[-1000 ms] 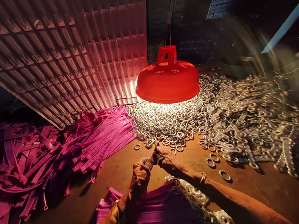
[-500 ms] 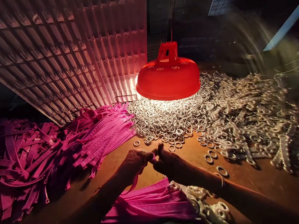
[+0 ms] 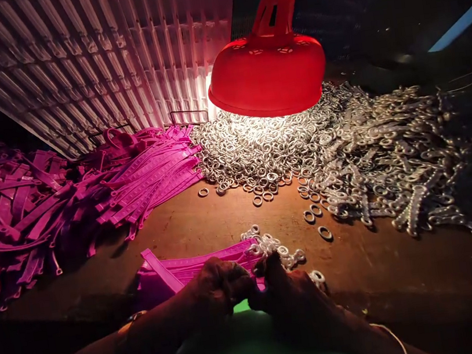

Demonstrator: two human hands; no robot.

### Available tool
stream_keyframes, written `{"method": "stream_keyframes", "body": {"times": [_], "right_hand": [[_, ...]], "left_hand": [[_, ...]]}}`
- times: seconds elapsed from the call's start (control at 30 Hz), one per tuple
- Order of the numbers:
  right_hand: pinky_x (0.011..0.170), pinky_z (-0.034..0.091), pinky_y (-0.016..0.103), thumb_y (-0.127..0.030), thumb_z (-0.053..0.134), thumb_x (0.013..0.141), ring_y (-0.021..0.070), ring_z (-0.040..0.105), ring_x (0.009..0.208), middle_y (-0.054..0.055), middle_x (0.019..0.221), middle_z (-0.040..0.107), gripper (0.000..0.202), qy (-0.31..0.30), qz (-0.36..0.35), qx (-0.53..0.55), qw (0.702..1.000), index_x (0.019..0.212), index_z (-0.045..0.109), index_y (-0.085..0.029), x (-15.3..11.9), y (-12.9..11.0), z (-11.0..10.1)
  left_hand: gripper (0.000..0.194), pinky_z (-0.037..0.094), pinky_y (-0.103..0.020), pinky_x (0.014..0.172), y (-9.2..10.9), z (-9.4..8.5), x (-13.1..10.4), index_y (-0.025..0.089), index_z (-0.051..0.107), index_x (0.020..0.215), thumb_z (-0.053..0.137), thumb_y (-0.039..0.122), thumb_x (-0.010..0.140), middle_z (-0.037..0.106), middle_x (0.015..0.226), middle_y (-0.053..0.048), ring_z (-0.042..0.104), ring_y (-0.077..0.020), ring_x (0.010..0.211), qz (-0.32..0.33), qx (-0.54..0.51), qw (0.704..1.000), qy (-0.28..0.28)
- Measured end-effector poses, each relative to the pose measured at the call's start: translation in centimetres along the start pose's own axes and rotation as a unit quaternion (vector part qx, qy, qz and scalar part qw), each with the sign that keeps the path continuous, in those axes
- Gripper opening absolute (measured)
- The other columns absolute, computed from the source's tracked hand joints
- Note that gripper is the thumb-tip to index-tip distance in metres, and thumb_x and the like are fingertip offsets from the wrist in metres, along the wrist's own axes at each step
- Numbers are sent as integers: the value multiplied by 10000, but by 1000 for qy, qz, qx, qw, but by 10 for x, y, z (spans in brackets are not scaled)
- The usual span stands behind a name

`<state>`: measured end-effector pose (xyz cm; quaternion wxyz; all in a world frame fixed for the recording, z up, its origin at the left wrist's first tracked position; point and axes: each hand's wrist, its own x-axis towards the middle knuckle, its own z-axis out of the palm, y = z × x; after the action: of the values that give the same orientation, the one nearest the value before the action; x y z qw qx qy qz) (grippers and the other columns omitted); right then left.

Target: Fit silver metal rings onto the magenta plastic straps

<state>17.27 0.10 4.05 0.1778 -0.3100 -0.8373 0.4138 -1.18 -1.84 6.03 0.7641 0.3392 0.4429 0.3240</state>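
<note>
Low in front of me my left hand [image 3: 220, 284] and my right hand [image 3: 284, 287] meet fingertip to fingertip. Both are closed. A pink strap [image 3: 260, 283] shows as a small bit between their fingertips; most of it is hidden by the fingers. Whether my right fingers also hold a ring or a link is too dark to see. Just behind the hands lies a bundle of pink straps [image 3: 212, 257], one strap lying askew across its left end. Pale ring-ended pieces [image 3: 271, 242] sit at the bundle's right end, close to my right hand.
A red lamp [image 3: 267, 73] hangs over a large heap of metal rings [image 3: 255, 157]. Ring-ended link pieces [image 3: 392, 161] are piled to its right. At left spreads a pile of pink straps [image 3: 25, 212]. Behind stands a ribbed translucent panel [image 3: 83, 63]. Loose rings [image 3: 325, 233] lie on the wooden table [image 3: 173, 227].
Both hands have come down and closer to my body, still together. They are now in front of the strap bundle instead of beyond it. The view has tilted lower.
</note>
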Motion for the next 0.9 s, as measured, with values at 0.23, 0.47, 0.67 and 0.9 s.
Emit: {"method": "stream_keyframes", "body": {"times": [0.23,0.47,0.67,0.9], "right_hand": [[458,270,213,-310,378,919,81,378,515,-8,640,513,143,-80,74,117,987,850,376,-184,15,-2,-6],[479,295,186,-181,500,829,78,454,565,0,719,549,118,-126,73,57,988,827,383,-184,26,-6,-18],[467,281,225,-269,536,873,116,511,545,24,748,633,308,-45,24,-48,998,1128,411,-149,30,-5,-28],[647,448,282,-362,373,925,170,562,640,62,765,622,307,250,95,-183,946,1099,533,-166,16,83,-69]], "left_hand": [[405,328,-214,511,-10,-4,7,96,578,605,685,463,742,520,573,-4,457,-84,543,27,0,1000,-3],[439,221,-215,458,0,-1,13,145,441,549,627,481,762,373,535,38,318,-58,489,-40,-35,998,-30],[445,370,-236,540,13,-2,24,167,500,568,461,508,851,402,568,17,381,-110,560,95,152,983,42],[311,395,-265,624,-27,1,40,212,679,696,469,360,870,608,690,-53,503,-165,662,253,492,828,95]]}}
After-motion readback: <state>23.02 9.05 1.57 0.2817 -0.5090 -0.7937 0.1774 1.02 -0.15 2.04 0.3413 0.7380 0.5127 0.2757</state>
